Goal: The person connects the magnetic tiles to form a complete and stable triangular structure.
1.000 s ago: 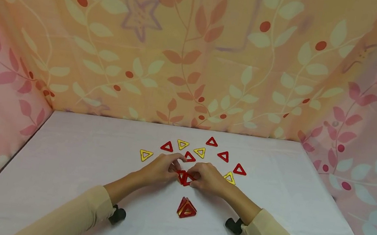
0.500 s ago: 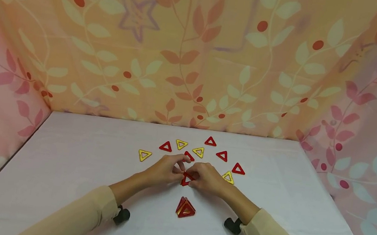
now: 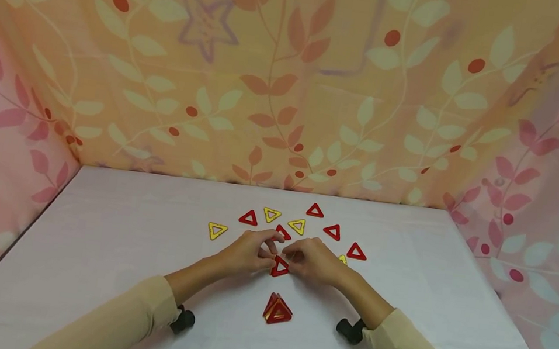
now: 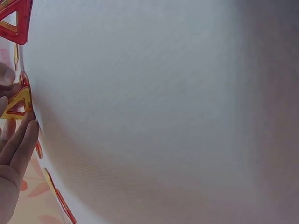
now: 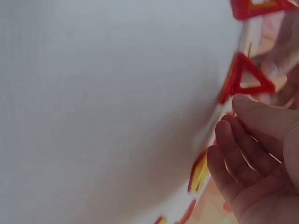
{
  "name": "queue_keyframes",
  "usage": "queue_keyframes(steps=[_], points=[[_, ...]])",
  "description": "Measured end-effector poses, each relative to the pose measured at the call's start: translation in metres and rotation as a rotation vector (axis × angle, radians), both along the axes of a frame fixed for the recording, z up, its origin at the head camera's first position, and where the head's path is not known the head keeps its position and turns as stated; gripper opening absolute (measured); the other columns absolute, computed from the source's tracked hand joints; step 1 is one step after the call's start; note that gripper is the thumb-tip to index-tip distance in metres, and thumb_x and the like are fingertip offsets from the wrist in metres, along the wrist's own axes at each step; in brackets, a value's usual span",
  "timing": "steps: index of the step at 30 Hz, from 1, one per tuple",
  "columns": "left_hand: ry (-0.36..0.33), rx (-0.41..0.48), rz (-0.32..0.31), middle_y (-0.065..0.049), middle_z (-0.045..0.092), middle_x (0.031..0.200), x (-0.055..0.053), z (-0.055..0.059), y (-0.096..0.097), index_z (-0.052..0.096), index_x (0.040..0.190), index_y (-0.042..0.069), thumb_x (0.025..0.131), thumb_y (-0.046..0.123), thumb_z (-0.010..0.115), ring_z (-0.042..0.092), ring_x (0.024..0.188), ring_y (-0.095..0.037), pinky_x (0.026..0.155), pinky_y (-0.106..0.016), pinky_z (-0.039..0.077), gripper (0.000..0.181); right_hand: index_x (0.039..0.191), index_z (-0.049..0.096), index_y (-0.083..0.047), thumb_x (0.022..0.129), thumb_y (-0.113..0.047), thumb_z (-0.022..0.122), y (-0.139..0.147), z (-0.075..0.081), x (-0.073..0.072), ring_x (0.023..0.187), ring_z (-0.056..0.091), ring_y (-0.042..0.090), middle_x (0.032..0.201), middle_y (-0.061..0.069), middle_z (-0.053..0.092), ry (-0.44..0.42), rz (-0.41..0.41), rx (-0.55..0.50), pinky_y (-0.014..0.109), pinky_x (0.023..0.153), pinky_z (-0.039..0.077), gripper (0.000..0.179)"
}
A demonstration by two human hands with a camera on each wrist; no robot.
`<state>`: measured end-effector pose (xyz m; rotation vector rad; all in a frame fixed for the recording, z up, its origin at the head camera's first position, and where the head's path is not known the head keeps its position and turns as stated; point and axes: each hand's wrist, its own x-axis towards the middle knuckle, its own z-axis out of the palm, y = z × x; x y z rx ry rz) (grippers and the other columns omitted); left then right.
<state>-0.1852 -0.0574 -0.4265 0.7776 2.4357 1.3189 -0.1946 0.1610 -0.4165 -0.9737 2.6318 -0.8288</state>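
Note:
In the head view my left hand (image 3: 250, 252) pinches the left side of a small upright group of triangular magnetic tiles, its index finger arched above. A red triangular tile (image 3: 280, 266) of that group faces me; in the left wrist view a yellow triangular tile (image 4: 18, 106) shows on its left side. My right hand (image 3: 314, 260) is beside the group on the right. In the right wrist view its fingers (image 5: 243, 158) are loosely extended, and its thumb is close under the red tile; whether it touches cannot be told. Nearer me stands a finished-looking pyramid of tiles (image 3: 278, 310).
Beyond the hands, loose red and yellow triangular tiles lie in an arc, among them a yellow one (image 3: 217, 231) at left and a red one (image 3: 356, 251) at right. The white cloth table (image 3: 119, 224) meets patterned curtains (image 3: 271, 79) at the back and sides.
The left hand has come right, closing in on the tile group, whose two red faces now show as one. The right fingers have loosened from the red tile and drawn slightly away.

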Motion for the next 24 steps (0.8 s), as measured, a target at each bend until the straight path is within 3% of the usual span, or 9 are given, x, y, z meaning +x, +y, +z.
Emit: queue_keyframes(steps=[10, 17, 24], points=[[-0.012, -0.001, -0.004, -0.004, 0.065, 0.100, 0.001, 0.000, -0.002, 0.056, 0.131, 0.004, 0.090, 0.003, 0.072, 0.068, 0.084, -0.011, 0.077, -0.025, 0.057, 0.045, 0.119, 0.070, -0.001, 0.089, 0.000, 0.069, 0.025, 0.008, -0.017, 0.102, 0.063, 0.024, 0.111, 0.009, 0.071, -0.007, -0.166, -0.015, 0.043, 0.091, 0.053, 0.031], [-0.007, 0.006, -0.003, -0.003, 0.063, 0.099, 0.000, 0.000, -0.002, 0.056, 0.131, 0.003, 0.090, 0.004, 0.072, 0.067, 0.083, -0.012, 0.075, -0.024, 0.057, 0.044, 0.119, 0.068, 0.003, 0.088, 0.007, 0.061, 0.041, 0.001, -0.028, 0.108, 0.064, 0.027, 0.116, 0.013, 0.070, 0.017, -0.133, 0.017, 0.046, 0.096, 0.051, 0.032], [-0.016, 0.008, -0.003, -0.003, 0.064, 0.099, 0.000, -0.001, -0.002, 0.056, 0.131, 0.004, 0.090, 0.004, 0.073, 0.067, 0.082, -0.012, 0.073, -0.024, 0.057, 0.045, 0.115, 0.070, 0.002, 0.086, 0.008, 0.061, 0.040, -0.004, -0.031, 0.100, 0.062, 0.024, 0.110, 0.010, 0.069, 0.020, -0.100, 0.027, 0.043, 0.092, 0.051, 0.031]])
